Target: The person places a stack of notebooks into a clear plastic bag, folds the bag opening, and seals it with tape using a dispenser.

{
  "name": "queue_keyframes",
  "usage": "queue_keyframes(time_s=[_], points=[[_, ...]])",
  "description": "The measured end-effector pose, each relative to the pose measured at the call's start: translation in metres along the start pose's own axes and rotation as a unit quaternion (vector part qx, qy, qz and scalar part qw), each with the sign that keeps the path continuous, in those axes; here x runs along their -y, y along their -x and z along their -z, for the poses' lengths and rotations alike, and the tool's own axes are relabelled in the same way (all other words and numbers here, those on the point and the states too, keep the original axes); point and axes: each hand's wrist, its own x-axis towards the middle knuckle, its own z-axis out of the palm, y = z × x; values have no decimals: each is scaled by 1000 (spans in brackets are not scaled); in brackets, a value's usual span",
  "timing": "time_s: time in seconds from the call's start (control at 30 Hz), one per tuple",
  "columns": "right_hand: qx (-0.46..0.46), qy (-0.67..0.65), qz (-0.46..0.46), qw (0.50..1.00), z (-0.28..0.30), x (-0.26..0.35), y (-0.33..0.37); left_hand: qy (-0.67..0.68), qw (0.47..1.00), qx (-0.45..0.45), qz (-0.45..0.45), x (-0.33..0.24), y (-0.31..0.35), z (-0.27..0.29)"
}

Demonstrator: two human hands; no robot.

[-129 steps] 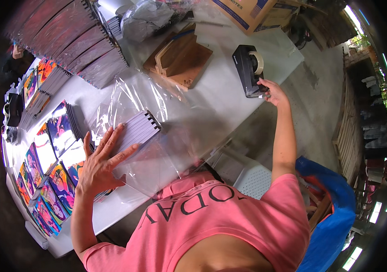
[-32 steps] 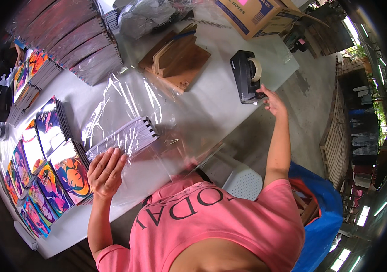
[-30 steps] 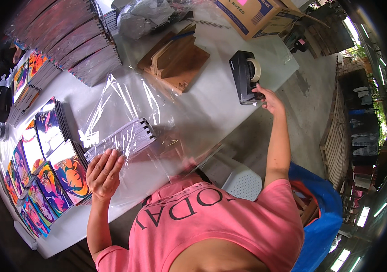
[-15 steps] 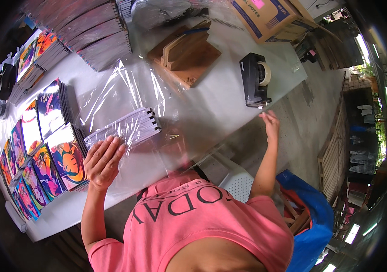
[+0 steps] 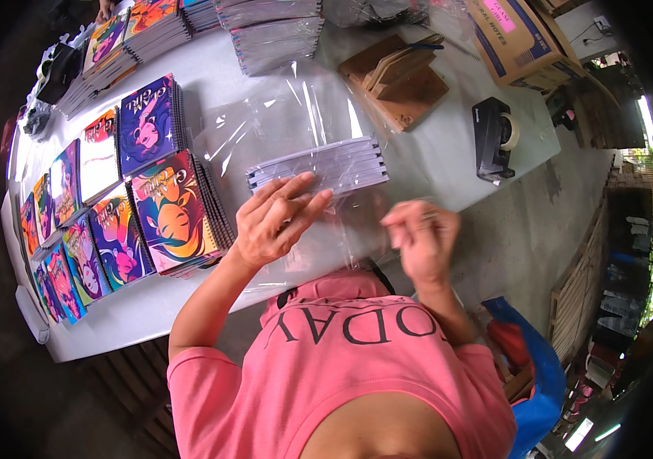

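A small stack of spiral notebooks (image 5: 353, 164) lies in front of me, seen mostly from its page edges, under clear plastic film (image 5: 273, 122) that spreads over the table around it. My left hand (image 5: 277, 222) rests against the near side of the stack, fingers stretched out over the film. To the right of it, my right hand (image 5: 424, 233) is raised near the table's front edge, fingers bent and drawn together, somewhat blurred. Whatever is in its fingertips, if anything, is too small to make out. Beyond that hand stands a black tape dispenser (image 5: 488, 141) with a roll of tape.
Rows of colourful spiral notebooks (image 5: 177, 214) cover the left of the table (image 5: 143, 329). Farther back are stacks of wrapped notebooks (image 5: 277, 38), a wooden stand (image 5: 403, 84) and a cardboard box (image 5: 518, 46). Another person's hand (image 5: 105, 11) shows at the far left.
My right hand has come from beside the tape dispenser leftward toward the stack. My left hand still lies at the stack's near side. The whole view has shifted.
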Motion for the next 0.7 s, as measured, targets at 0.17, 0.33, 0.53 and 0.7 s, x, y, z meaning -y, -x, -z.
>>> queue_keyframes(time_s=[0.17, 0.33, 0.53, 0.7], points=[[52, -8, -110, 992, -55, 5, -7, 70, 996, 1, 49, 2, 3, 0], [-34, 141, -155, 977, -58, -48, 5, -17, 998, -16, -61, 4, 5, 1], [-37, 75, -122, 989, -51, -83, -4, -34, 960, 209, 185, -11, -18, 30], [4, 332, -157, 930, 8, -144, 11, 85, 927, 160, 328, -1, -24, 44]])
